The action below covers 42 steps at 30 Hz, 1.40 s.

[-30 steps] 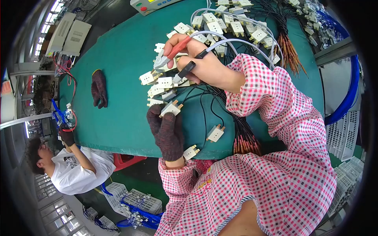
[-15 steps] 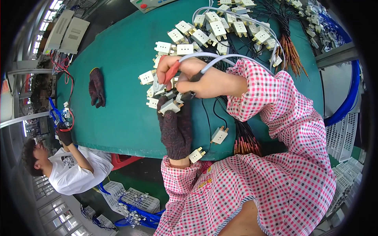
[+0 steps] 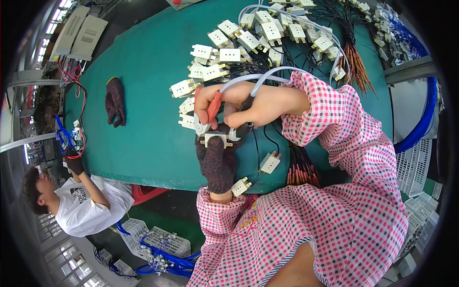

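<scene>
My gloved left hand (image 3: 216, 160) grips one white connector (image 3: 214, 138); my bare right hand (image 3: 229, 106) clasps one red-handled tool (image 3: 213, 107).

Gloved left hand (image 3: 216, 160) holding white connector (image 3: 214, 138), bare right hand (image 3: 224, 106) gripping red-handled tool (image 3: 213, 107)

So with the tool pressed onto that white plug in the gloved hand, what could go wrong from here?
1. The bare right hand drives the red-handled tool toward the dark knitted glove on the left hand, which holds the small white plastic plug; a slip could jab the fingers.
2. The grey hose loops over the pile of white connectors and might drag some.
3. Two loose white plugs lie near the green table edge and could fall.
</scene>
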{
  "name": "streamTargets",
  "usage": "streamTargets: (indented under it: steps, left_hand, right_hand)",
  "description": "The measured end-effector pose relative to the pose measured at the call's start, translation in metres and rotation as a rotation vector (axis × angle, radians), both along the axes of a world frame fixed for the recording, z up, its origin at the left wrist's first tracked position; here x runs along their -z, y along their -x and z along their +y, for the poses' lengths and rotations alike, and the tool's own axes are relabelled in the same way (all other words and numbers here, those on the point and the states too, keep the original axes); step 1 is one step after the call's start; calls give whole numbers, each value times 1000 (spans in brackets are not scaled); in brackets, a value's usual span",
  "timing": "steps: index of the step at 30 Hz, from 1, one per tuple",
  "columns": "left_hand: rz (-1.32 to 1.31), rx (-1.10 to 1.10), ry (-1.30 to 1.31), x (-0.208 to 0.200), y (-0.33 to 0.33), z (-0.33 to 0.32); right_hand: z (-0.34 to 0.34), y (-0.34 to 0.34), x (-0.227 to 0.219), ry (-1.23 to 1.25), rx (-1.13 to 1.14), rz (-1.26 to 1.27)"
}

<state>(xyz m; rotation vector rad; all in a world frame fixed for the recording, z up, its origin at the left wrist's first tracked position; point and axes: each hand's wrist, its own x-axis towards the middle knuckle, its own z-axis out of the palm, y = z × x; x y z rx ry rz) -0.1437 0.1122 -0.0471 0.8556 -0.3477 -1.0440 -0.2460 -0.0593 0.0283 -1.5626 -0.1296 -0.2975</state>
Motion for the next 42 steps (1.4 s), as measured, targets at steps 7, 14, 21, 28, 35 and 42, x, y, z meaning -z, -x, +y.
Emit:
streamTargets:
  steps: [7,14,21,28,35,42]
  left_hand:
    - [-85,-13,-147,-9,4,-2]
    - [-196,-74,-327,-3,1,2]
    - [-415,-33,-238,13,-2,5]
    - [-253,-87,-281,8,1,4]
    - [-228,-85,-291,1,5,-1]
    - [-176,-90,-216,-2,7,2]
  right_hand:
    - [5,-5,9,114,-47,16]
    - [7,-7,10,213,-22,71]
    - [6,-13,23,268,31,-77]
    - [8,-15,20,304,58,-174]
    - [6,-12,21,307,87,-90]
    - [4,-16,32,335,116,-134]
